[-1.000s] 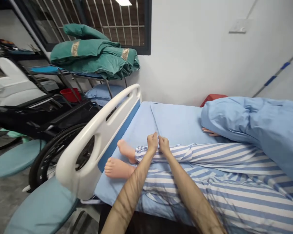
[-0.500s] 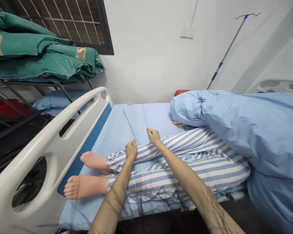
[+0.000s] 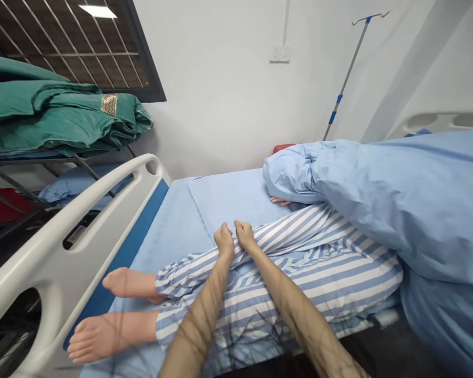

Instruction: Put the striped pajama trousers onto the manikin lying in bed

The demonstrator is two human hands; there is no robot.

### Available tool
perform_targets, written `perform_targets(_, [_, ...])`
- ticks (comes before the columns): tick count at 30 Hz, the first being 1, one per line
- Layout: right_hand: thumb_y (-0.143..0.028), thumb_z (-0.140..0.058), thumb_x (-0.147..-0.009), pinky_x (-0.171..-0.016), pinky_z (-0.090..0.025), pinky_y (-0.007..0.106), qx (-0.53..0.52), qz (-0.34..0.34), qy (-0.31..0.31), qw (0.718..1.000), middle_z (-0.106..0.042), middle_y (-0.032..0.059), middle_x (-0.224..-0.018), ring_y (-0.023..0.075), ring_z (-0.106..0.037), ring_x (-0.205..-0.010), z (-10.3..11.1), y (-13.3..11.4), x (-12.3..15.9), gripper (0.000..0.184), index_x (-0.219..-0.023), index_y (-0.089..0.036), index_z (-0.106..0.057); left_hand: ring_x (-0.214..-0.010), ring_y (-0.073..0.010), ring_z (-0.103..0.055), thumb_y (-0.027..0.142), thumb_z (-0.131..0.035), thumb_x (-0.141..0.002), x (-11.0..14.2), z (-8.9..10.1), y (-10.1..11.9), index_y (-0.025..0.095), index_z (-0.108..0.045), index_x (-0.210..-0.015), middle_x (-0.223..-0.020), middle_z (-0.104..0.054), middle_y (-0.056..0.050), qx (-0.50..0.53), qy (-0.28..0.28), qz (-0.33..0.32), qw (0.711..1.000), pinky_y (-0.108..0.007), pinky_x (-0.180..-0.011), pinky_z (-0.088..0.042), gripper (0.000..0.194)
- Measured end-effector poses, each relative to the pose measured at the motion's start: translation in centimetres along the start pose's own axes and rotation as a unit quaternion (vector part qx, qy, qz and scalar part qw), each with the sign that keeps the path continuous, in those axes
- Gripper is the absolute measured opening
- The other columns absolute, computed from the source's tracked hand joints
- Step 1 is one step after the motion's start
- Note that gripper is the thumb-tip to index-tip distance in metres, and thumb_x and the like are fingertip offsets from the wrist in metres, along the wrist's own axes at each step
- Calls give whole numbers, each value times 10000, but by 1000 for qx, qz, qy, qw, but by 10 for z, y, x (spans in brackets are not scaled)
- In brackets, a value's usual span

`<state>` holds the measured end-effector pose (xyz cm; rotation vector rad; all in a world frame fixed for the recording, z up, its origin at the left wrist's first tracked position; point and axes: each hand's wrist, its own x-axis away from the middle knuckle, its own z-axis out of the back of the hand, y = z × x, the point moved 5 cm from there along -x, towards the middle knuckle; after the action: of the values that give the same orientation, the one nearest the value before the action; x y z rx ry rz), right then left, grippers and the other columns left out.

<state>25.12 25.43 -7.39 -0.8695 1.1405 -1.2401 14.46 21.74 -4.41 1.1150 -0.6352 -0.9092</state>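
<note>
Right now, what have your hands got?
Left hand, right hand on the manikin's striped trouser leg. Its bare feet lie by the white bed rail. Blue blanket over its upper body.

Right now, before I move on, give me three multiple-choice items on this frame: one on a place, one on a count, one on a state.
1. Where are the left hand and right hand?
A) on the white bed rail
B) on the striped trouser leg
C) on the green blankets

2. How many bare manikin feet show?
A) one
B) three
C) two

3. How does the pale blue cover lie?
A) heaped on the bed
B) folded on the rack
C) hung on the drip stand

1 B: both hands rest on the striped cloth.
2 C: two feet stick out past the trouser cuffs.
3 A: it sits in rumpled folds, a manikin hand showing beneath.
</note>
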Motion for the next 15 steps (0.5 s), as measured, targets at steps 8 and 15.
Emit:
perform_targets(8, [-402,-475,-934,-574,-238,266,67,29,-116,990,-270,-59,-500,105,-309,-564,33,-29,-21,493,-497,-222,-335,-819,-230,-615,332,-380,-1037,27,-23,-4,178,-771,-882,-1023,-772,-184,-254,-16,-26,967,-329,-690,-240,448])
perform_targets(15, [-358,-451,-966,-603,-238,288,89,12,-1,996,-254,-63,-507,102,-299,-575,121,-9,-41,483,-521,-235,-309,-759,-206,-586,318,-423,-976,24,-25,-7,205,-741,-735,-880,-761,-116,-274,-15,-15,961,-307,-645,-232,414])
